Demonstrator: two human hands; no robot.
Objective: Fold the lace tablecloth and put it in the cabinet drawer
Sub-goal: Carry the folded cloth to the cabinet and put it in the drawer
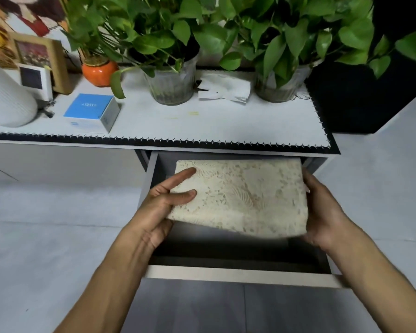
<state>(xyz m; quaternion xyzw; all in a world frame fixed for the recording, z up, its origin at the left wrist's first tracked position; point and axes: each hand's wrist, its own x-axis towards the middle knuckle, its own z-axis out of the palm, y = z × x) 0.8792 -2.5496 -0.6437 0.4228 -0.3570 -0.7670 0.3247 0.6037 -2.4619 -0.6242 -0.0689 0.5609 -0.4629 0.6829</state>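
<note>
You hold the folded lace tablecloth point(240, 198) over the open cabinet drawer point(238, 272), which serves as the landmark here. Your left hand point(159, 207) grasps the cloth's left edge, two fingers laid flat on top and the palm beneath; your right hand point(322, 212) clasps the right edge from the side. The cloth is a compact cream rectangle, tilted, its far end above the back of the drawer and its near edge raised clear of the dark drawer interior. Above the drawer runs the cabinet top point(202, 121), covered in pale grey with a dark stitched border. On it, up and left of the drawer, sit a blue box point(91, 111), an orange pot point(99, 72) and a wooden picture frame point(43, 61); directly above stand two glass pots of leafy plants point(173, 85), with crumpled paper point(223, 88) between them. Pale grey floor point(46, 224) lies to either side of the drawer.
</note>
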